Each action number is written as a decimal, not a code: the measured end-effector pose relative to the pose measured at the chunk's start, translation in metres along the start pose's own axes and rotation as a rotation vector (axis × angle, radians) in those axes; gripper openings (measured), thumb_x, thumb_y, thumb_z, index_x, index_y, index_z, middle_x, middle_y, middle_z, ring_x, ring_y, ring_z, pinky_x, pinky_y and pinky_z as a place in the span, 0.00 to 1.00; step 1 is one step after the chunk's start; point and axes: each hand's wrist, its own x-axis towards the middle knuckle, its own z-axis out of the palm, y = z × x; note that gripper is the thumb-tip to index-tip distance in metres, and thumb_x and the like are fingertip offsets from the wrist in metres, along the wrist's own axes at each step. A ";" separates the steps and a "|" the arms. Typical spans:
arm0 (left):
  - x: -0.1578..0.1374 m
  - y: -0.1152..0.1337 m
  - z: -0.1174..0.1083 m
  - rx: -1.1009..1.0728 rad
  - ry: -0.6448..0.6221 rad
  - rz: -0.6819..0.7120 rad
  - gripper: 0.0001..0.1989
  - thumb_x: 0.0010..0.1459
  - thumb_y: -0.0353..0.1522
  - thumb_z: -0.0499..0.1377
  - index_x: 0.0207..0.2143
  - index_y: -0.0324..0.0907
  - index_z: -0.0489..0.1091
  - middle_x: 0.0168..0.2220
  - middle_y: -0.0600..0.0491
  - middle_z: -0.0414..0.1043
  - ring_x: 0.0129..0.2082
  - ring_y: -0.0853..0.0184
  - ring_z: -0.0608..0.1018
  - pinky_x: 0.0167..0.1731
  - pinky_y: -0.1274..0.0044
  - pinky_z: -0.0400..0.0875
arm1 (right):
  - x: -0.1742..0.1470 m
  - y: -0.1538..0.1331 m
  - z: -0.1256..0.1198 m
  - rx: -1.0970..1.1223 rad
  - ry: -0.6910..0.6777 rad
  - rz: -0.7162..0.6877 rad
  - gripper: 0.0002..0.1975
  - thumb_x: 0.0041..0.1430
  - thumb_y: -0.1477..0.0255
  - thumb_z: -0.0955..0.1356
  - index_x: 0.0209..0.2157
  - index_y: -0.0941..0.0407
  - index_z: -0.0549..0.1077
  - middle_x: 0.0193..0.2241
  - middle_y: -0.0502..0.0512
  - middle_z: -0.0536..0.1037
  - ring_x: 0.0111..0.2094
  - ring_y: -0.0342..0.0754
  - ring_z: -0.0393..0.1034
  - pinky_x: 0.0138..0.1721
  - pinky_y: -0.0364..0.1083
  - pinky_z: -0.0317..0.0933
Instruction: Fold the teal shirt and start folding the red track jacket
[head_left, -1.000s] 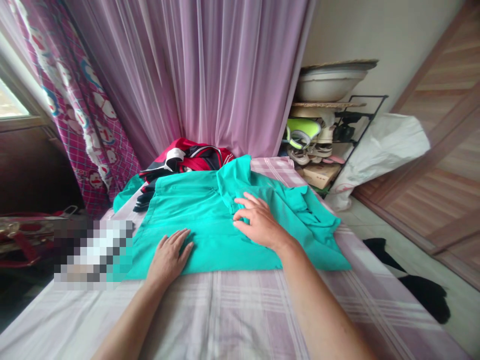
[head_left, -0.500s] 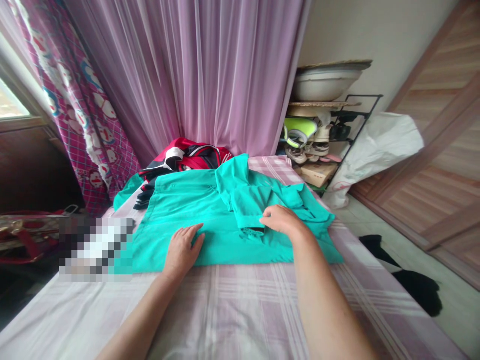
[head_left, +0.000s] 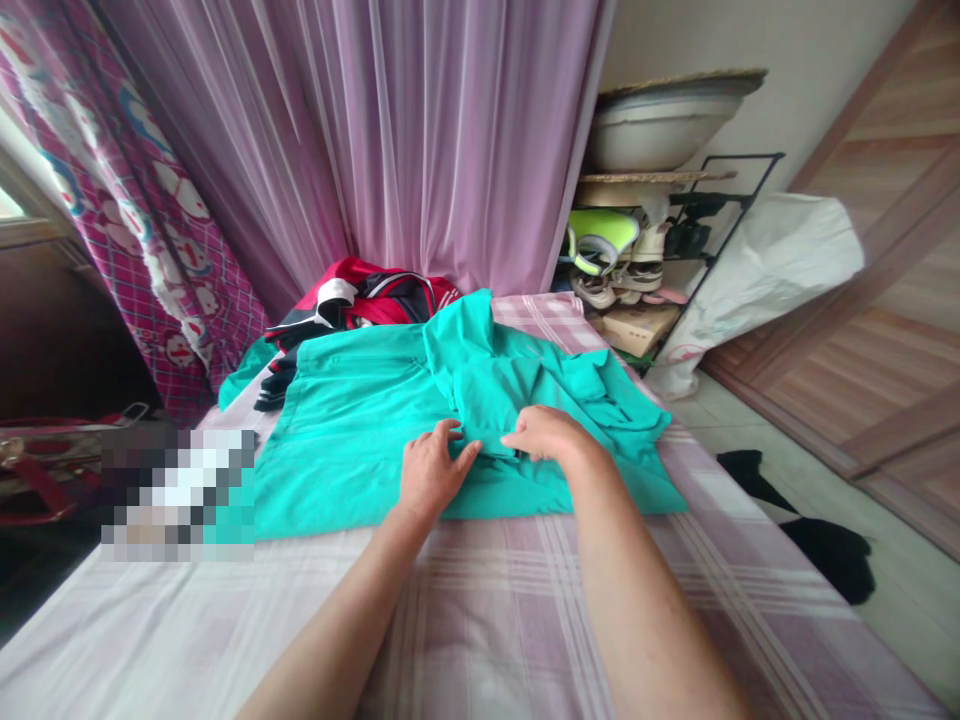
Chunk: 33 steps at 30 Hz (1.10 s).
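Note:
A turquoise garment [head_left: 352,430] that looks like a jacket lies spread on the bed, its sleeve [head_left: 491,395] folded across the body and the cuff pointing toward me. My right hand [head_left: 551,435] is closed in a pinch on the right side of the cuff, where a bit of dark inside shows. Just left of the cuff is my left hand [head_left: 435,468], thumb and fingers apart, the fingertips close to the cuff's other side. Whether those fingertips touch the cloth is hard to see.
Red and navy clothes [head_left: 367,290] are heaped behind the garment, against a purple curtain [head_left: 450,150]. A plaid sheet [head_left: 480,620] covers the bed. A shoe rack [head_left: 675,240] and a white sack [head_left: 772,270] stand at the right. Black cloth [head_left: 829,565] lies on the floor.
My left hand has moved right, from the garment's flat front to beside the cuff. My right hand keeps its pinch on the cuff and has shifted slightly left. The view has tilted a little.

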 end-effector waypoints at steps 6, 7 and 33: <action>-0.003 -0.017 0.014 -0.091 0.100 0.025 0.22 0.59 0.41 0.64 0.54 0.44 0.67 0.47 0.45 0.80 0.49 0.54 0.81 0.50 0.61 0.73 | 0.008 0.002 0.009 0.206 0.170 -0.037 0.12 0.51 0.68 0.74 0.38 0.55 0.73 0.29 0.51 0.78 0.32 0.47 0.75 0.30 0.41 0.61; -0.004 -0.019 0.015 -0.103 0.144 0.073 0.24 0.59 0.41 0.64 0.55 0.44 0.66 0.50 0.44 0.78 0.52 0.54 0.79 0.52 0.61 0.73 | 0.009 0.000 0.010 0.286 0.173 -0.054 0.12 0.51 0.71 0.73 0.38 0.55 0.71 0.28 0.49 0.77 0.31 0.46 0.75 0.29 0.41 0.62; -0.009 -0.017 0.009 -0.776 0.159 -0.002 0.13 0.58 0.43 0.62 0.38 0.43 0.74 0.37 0.52 0.81 0.35 0.67 0.81 0.40 0.74 0.77 | 0.005 -0.030 0.024 0.729 0.051 -0.349 0.15 0.47 0.78 0.68 0.40 0.54 0.67 0.28 0.45 0.72 0.27 0.43 0.70 0.28 0.41 0.63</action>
